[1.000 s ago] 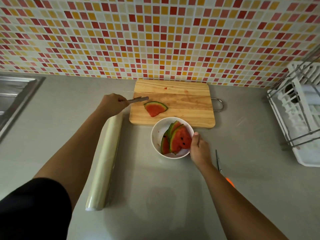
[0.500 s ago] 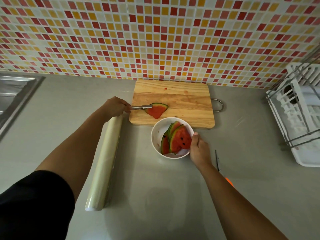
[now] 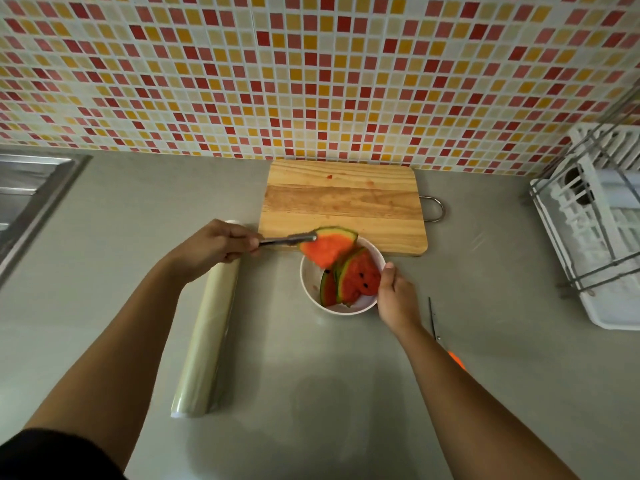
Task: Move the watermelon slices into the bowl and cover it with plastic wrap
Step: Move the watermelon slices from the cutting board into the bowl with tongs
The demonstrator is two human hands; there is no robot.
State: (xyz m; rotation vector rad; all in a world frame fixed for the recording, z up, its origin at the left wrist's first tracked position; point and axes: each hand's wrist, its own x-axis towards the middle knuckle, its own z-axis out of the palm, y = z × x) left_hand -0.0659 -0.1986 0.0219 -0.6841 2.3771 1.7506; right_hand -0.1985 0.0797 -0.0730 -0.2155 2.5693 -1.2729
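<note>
My left hand [image 3: 214, 244] grips metal tongs [image 3: 287, 239] that pinch a watermelon slice [image 3: 327, 247], held in the air over the far rim of the white bowl [image 3: 309, 279]. Inside the bowl stand other watermelon slices [image 3: 353, 280], leaning on edge. My right hand [image 3: 394, 296] holds the bowl's right rim, thumb on top. The roll of plastic wrap [image 3: 207, 336] lies on the counter left of the bowl, partly under my left hand. The wooden cutting board [image 3: 343, 199] behind the bowl carries only juice marks.
Scissors with an orange handle [image 3: 437, 327] lie right of my right forearm. A white dish rack [image 3: 599, 230] stands at the right edge. A steel sink [image 3: 24, 199] is at the far left. The tiled wall runs behind the grey counter [image 3: 311, 393].
The tongs closed on the slice on the board, lifted it and carried it toward me, over the bowl. My right hand stayed on the bowl's rim.
</note>
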